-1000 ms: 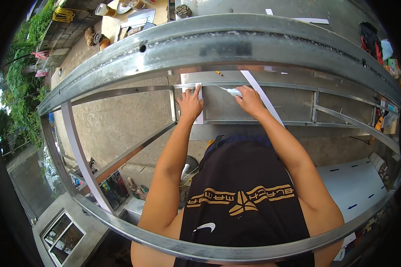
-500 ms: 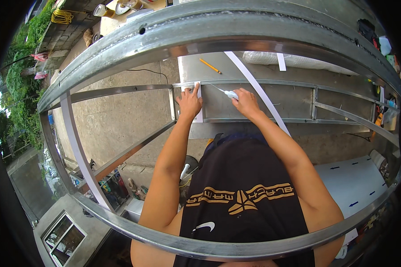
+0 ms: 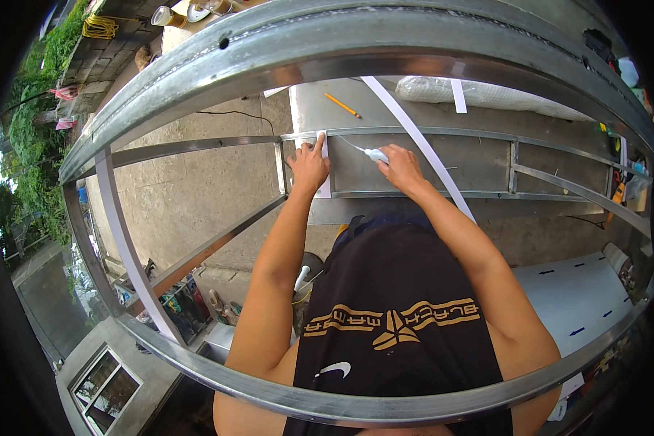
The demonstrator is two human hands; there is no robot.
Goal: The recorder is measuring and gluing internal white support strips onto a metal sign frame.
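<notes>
Left hand (image 3: pixel 309 168) flat on white strip (image 3: pixel 323 185), unmoved; right hand (image 3: pixel 400 167) grips white tool (image 3: pixel 375 155), shifted slightly right.

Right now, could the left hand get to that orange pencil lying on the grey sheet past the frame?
Probably yes. The pencil lies just beyond the metal rail above the left hand, with nothing lying between them. The hand would have to let go of the white strip it presses down.

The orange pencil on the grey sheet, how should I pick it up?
Pinch the orange pencil around its middle, coming straight down from above. It lies flat and slanted on the grey sheet, nothing touching it, so both long sides are free for fingertips.
</notes>
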